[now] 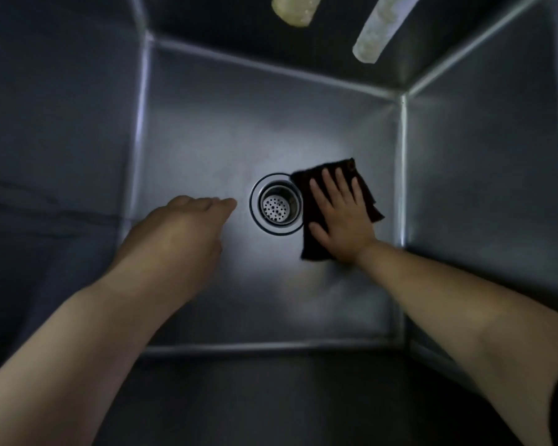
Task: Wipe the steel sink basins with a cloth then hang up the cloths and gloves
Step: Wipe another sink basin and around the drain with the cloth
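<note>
Steel all round: one sink basin, deep, seen from above, four walls meeting a flat floor. One round drain at mid-floor, perforated strainer inside. One dark cloth, folded, flat on the floor, its left edge overlapping the drain's right rim. Right hand pressed flat on the cloth, fingers straight and spread, nothing gripped. Left hand held left of the drain, fingers loose and together, holding nothing; contact with the floor not discernible. Two pale, frosted spouts hanging in from the top edge, one short at left, one longer at right.
</note>
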`<state>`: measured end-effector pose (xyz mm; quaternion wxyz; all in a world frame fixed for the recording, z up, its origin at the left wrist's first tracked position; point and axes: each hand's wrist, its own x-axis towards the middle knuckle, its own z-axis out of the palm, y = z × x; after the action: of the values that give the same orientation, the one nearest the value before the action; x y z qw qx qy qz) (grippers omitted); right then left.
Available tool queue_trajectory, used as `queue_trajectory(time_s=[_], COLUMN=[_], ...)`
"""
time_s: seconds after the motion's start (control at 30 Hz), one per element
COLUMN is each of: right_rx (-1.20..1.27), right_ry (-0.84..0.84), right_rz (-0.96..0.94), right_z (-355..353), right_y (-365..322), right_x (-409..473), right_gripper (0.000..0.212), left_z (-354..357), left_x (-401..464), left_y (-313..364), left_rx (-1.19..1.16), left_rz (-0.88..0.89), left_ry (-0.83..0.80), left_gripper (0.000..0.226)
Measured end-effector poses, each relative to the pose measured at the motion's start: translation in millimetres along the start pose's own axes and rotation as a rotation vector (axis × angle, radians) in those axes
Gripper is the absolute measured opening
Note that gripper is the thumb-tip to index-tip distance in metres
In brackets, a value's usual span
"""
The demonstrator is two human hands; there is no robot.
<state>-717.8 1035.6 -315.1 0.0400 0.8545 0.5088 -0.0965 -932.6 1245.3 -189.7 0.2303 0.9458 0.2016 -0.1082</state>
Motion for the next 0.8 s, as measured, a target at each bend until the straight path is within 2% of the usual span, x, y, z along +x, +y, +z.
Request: queue_trajectory(time_s=[0.2, 0.27, 0.37, 0.47, 0.63, 0.8], right_rx=[-0.003, 0.003, 0.006, 0.011, 0.059, 0.043], right_ry=[0.062, 0.073, 0.091, 0.088, 0.055, 0.061], right_rz=[0.343, 0.398, 0.377, 0.347, 0.540, 0.568], right_z=[-17.0, -21.5, -25.6, -25.6, -22.1, -12.6], right_y=[31.8, 43.8, 61.3, 73.2, 80.9, 52.6], right_x=[103.7, 129.4, 142.5, 137.3, 99.4, 30.1], right_gripper=[0.073, 0.073, 0.071, 0.070, 0.069, 0.069], left_z=[8.8, 10.8, 10.6, 11.2, 11.6, 2.4], left_x=[4.2, 4.6, 4.5, 4.2, 5.7, 0.0], left_y=[-4.9, -8.1, -9.7, -11.1, -9.2, -2.9], left_rx=[0.023, 0.030, 0.038, 0.023, 0.011, 0.028], left_rz=[-0.006, -0.014, -0.014, -0.012, -0.001, 0.097], left_ry=[-0.029, -0.055, -0.068, -0.071, -0.056, -0.002], left_gripper=[0.063, 0.063, 0.064, 0.063, 0.061, 0.063])
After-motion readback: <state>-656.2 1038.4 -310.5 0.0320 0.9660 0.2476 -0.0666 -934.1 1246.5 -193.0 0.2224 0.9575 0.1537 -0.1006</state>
